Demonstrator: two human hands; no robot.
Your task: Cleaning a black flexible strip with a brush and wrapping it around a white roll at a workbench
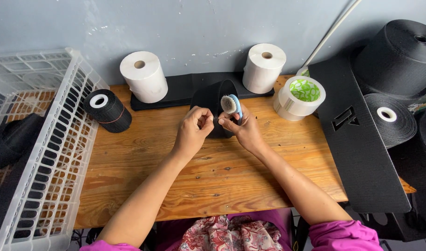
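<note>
Over the wooden table (208, 176), my left hand (194, 126) and my right hand (243, 129) meet at a curved black fabric piece (215, 95) standing on the table. Both hands pinch the piece's near edge with fingers closed. In my right hand I also hold a small blue brush (231, 104) with pale bristles, its head pointing up and facing me.
A white plastic crate (45, 153) with black material stands at the left. Two white rolls (144, 75) (264, 67), a black roll (107, 110), tape rolls (299, 97), a black panel (357, 148) and big black rolls (399, 56) surround the work area.
</note>
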